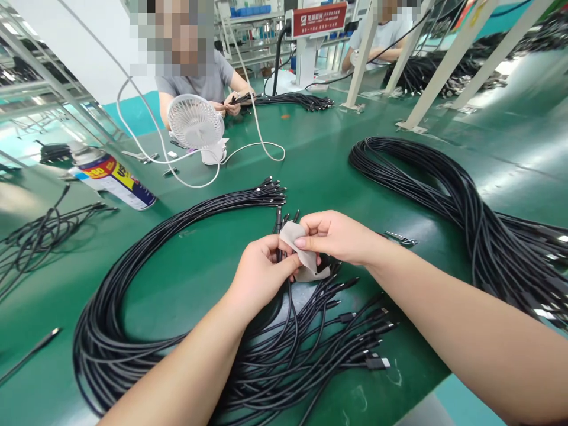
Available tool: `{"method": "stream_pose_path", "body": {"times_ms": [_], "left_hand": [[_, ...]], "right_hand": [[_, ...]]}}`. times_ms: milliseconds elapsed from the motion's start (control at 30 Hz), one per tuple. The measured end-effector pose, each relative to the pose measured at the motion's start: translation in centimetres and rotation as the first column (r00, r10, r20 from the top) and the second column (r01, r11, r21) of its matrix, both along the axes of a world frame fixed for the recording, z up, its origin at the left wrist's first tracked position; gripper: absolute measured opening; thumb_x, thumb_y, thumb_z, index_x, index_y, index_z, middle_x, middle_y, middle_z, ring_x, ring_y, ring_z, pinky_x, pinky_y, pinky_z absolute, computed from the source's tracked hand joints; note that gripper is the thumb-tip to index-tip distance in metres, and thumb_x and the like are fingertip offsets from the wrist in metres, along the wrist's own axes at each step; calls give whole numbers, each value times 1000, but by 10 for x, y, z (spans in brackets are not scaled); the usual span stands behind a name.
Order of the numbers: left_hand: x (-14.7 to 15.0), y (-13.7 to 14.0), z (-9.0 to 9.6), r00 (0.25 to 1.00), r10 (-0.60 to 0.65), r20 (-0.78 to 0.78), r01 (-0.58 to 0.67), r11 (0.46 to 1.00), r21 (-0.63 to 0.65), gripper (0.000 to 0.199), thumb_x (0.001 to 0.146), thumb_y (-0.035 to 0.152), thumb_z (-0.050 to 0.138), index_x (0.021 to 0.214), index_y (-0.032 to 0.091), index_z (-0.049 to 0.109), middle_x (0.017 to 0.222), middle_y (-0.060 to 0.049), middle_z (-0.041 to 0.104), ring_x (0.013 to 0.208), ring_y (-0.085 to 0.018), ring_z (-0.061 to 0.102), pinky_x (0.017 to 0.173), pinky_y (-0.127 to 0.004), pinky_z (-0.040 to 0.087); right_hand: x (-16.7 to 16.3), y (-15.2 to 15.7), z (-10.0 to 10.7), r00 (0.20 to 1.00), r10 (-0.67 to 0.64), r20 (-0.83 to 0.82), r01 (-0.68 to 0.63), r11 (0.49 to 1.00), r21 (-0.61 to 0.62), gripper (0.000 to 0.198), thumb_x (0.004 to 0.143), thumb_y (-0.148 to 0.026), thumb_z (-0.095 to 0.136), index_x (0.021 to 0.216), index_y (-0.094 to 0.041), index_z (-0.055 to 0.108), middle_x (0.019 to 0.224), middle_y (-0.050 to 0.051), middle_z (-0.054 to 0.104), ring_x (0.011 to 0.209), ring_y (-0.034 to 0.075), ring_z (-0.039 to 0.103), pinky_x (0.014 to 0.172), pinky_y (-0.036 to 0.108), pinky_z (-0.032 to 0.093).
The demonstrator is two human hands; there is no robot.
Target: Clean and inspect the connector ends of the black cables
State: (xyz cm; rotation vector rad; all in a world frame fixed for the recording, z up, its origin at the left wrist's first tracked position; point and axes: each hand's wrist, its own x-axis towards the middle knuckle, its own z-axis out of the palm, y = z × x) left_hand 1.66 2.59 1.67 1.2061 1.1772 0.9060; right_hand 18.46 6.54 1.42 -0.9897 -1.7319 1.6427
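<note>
Forearms [448,313]: both are seen bare, the left extended from the bottom edge, the right from the lower right corner.
Green table [319,171]: most of the view is filled by its smooth top.
Co-worker [215,65]: seen across the table in a grey top; a far cable bunch [293,102] is held at one end by the co-worker's hands [234,105].
Near cable bundle [100,307]: black, curved round at the left; one set of ends is laid beyond the left hand [261,266], the other is fanned out below both hands.
Right-side cable bundle [465,207]: looped and laid well apart from the near one, partly hidden by the right forearm.
White fan [195,121]: stood before the co-worker, with a white cord [190,186] trailed around it.
Spray can [118,177]: placed left of the fan, near a tangle of cables [44,231].
Left-hand fingers: thumb and fingers are clamped on the lower part of a grey cloth [304,251].
Right hand [332,236]: the cloth's upper part is pinched between thumb and fingers.
Cloth position: held between both hands, above the fanned ends; whatever is enclosed cannot be told.
Black connector [278,218]: seen projecting just beside the left fingertips.
Metal tool [402,238]: laid beyond the right wrist.
</note>
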Motion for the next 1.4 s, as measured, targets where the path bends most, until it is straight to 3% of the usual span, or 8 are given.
{"method": "stream_pose_path", "body": {"times_ms": [100,233,367,467,600,733,1133,1400], "left_hand": [[0,0,0,996,10,-87,-9,1000,16,8,65,13,69,63,16,62,53,3,61,45,-10,55,48,-22,42],[0,0,-2,997,1,-78,1,1000,27,4,68,16,67,66,16,63,55,3,62,46,-10,55,48,-22,43],[-1,0,-5,998,-7,-59,8,1000,12,6,68,18,68,67,17,63,56,2,62,47,-11,56,49,-23,45],[-1,0,-6,999,-19,-51,19,1000,1,4,67,15,68,69,16,65,57,2,63,49,-11,57,49,-23,46],[-1,0,-3,998,-69,4,69,997,-26,4,67,15,69,69,15,66,57,2,62,50,-10,56,50,-21,46],[1,-1,1,994,-76,84,83,993,-81,12,63,17,76,69,14,65,57,2,62,51,-9,55,50,-21,45],[0,-2,-3,991,-101,91,111,989,-102,16,61,15,79,68,13,65,60,1,64,52,-9,55,50,-20,45],[0,-1,0,989,-83,121,97,988,-122,14,62,14,77,68,13,65,55,2,61,49,-8,52,48,-20,43]], "right_hand": [[-6,-6,2,965,-134,225,75,965,252,25,84,-31,57,65,-19,46,57,-4,50,51,10,46,48,22,34],[-12,-14,5,845,-323,427,-6,793,610,29,89,-24,50,63,-20,37,59,-3,46,57,11,40,55,25,29],[-11,-17,6,748,-368,552,-154,713,684,24,94,-24,42,70,-20,42,71,3,53,65,14,43,61,28,29],[-6,-15,8,783,-274,559,-251,683,686,26,95,-24,38,69,-21,40,70,3,51,66,15,43,62,28,30],[2,-12,15,868,-55,493,-315,705,635,26,96,-25,31,71,-22,33,71,0,47,64,14,40,62,28,33],[8,-12,23,864,48,501,-354,766,537,27,98,-28,28,72,-23,30,71,0,45,64,15,40,62,29,34],[9,-6,10,862,112,495,-403,744,533,25,97,-27,32,73,-21,37,68,-2,46,61,12,41,59,26,30],[11,-9,16,844,59,534,-385,759,525,23,95,-25,36,72,-21,34,69,0,48,60,13,42,57,26,31]]}}
